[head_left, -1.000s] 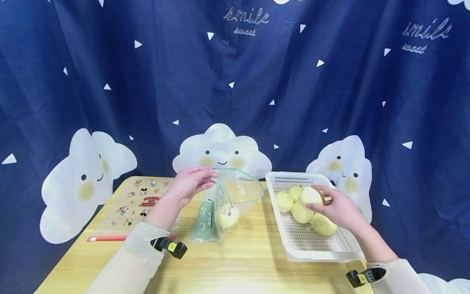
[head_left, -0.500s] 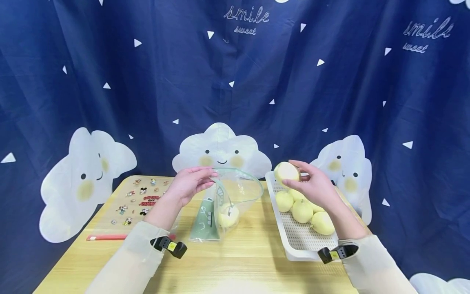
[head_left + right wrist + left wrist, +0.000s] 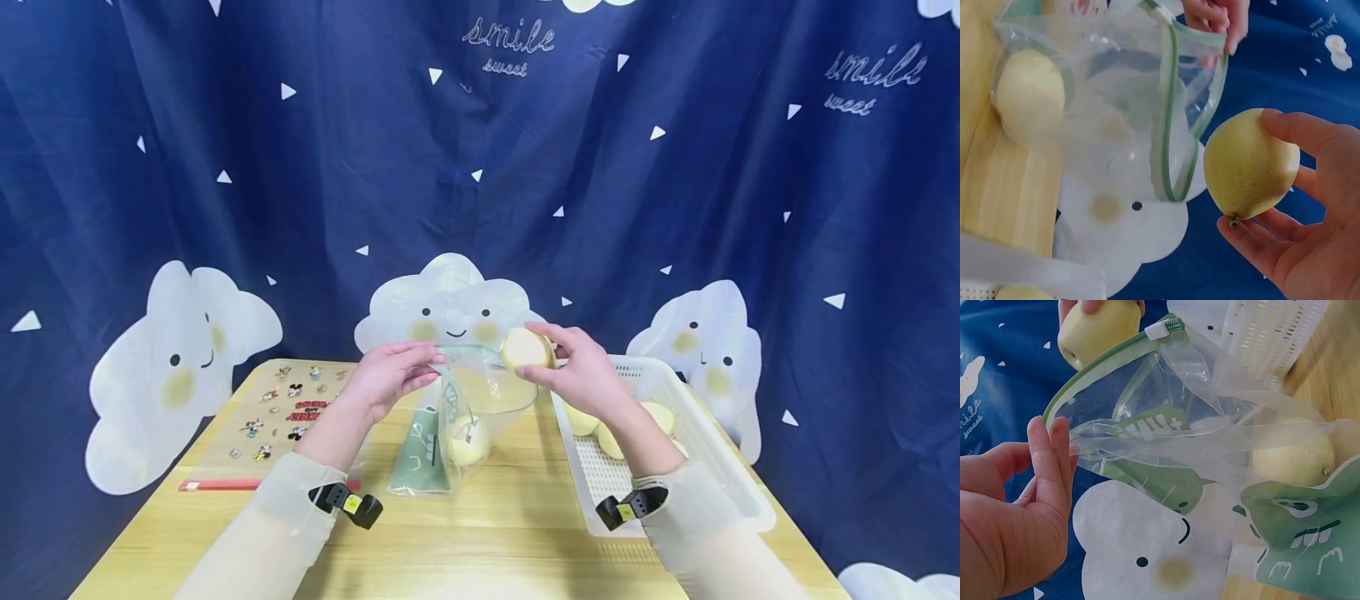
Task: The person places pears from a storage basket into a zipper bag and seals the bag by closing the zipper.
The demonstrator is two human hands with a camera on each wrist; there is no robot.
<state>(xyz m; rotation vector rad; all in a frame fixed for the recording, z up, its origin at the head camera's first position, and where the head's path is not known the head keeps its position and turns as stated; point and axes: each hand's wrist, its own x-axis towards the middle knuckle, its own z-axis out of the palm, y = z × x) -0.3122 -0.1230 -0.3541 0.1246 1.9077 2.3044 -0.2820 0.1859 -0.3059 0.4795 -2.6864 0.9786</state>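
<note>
My left hand (image 3: 395, 375) pinches the rim of a clear zip bag (image 3: 498, 392) with green trim, keeping its mouth spread. Inside the bag, low down, lies one pale yellow pear (image 3: 1294, 453); a green cartoon print (image 3: 1310, 531) covers part of the bag. A second pear (image 3: 1250, 164), stem showing, is gripped between thumb and fingers of my right hand (image 3: 1316, 206). In the head view that pear is at the right side of the bag's mouth, above the table. The white slider (image 3: 1159, 330) sits at one end of the green zip.
To the right stands a white perforated basket (image 3: 720, 467) holding several pears (image 3: 581, 421), partly hidden by my right forearm. A flat bag with cartoon figures and a red slide strip (image 3: 225, 485) lies at the left on the wooden table (image 3: 450, 550). A blue curtain (image 3: 480, 208) hangs behind.
My right hand has carried a pear from above the basket leftward to the bag's mouth. The left hand and the bag have stayed in place.
</note>
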